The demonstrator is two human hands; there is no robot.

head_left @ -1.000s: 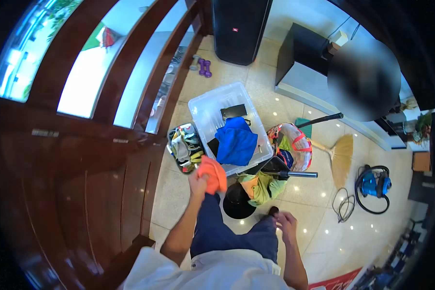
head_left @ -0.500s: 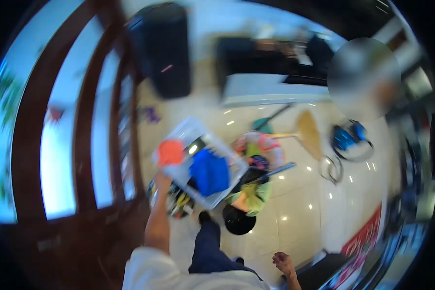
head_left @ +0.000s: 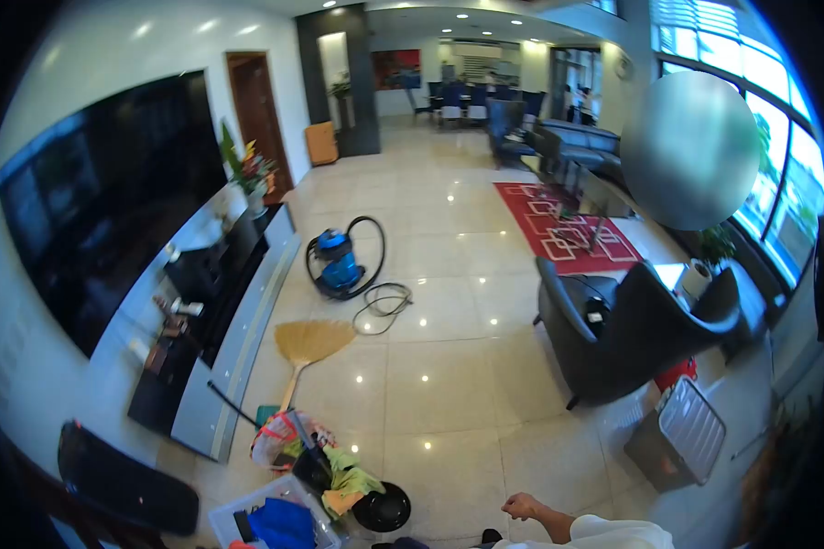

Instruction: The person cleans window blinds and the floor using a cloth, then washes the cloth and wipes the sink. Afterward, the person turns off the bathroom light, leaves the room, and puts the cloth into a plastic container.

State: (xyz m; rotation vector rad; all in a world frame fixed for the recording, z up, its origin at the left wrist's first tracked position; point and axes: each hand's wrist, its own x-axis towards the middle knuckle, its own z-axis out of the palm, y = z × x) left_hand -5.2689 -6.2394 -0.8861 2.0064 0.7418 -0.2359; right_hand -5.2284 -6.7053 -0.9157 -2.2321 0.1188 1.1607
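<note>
My right hand [head_left: 524,506] hangs low over the tile floor, its fingers curled in with nothing visible in them. My left hand is out of view below the frame. Nearest to the right hand is a round black basin [head_left: 383,507]. Beside the basin lie yellow-green and orange cloths [head_left: 350,485] and a red-and-white patterned basket or bag [head_left: 279,441]. A clear plastic bin [head_left: 224,519] at the bottom left holds a blue folded item [head_left: 284,525]. An orange-red edge [head_left: 241,545] shows in the bin, mostly cut off.
A straw broom [head_left: 313,343] lies by a green dustpan [head_left: 266,414]. Beyond is a blue vacuum cleaner [head_left: 341,263] with a loose hose [head_left: 384,309]. A grey armchair [head_left: 604,352] and lidded storage box [head_left: 673,439] stand right; a TV console [head_left: 238,357] and black case [head_left: 124,476] left.
My view has swung up and right, from the bin to the wider room. The left hand, earlier at an orange-red item over the bin, has left view. The right hand's fingers look more curled.
</note>
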